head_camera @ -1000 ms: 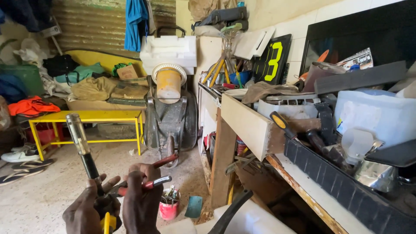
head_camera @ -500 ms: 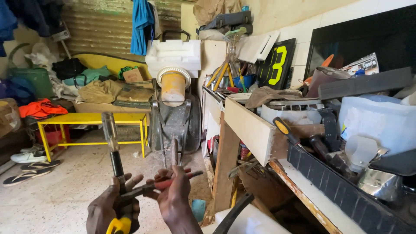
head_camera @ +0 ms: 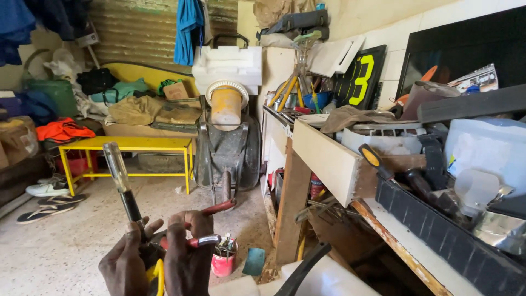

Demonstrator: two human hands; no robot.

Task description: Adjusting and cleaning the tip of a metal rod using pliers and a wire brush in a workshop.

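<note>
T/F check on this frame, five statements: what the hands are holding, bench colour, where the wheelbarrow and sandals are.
1. The left hand grips a tool with a clear handle pointing upward. True.
2. The right hand holds red-handled pliers. True.
3. The low bench on the floor is painted blue. False: it is yellow.
4. The wheelbarrow lies flat on its side. False: it stands upended, with a yellow bucket above it.
5. A pair of sandals lies on the floor at the left. True.
</note>
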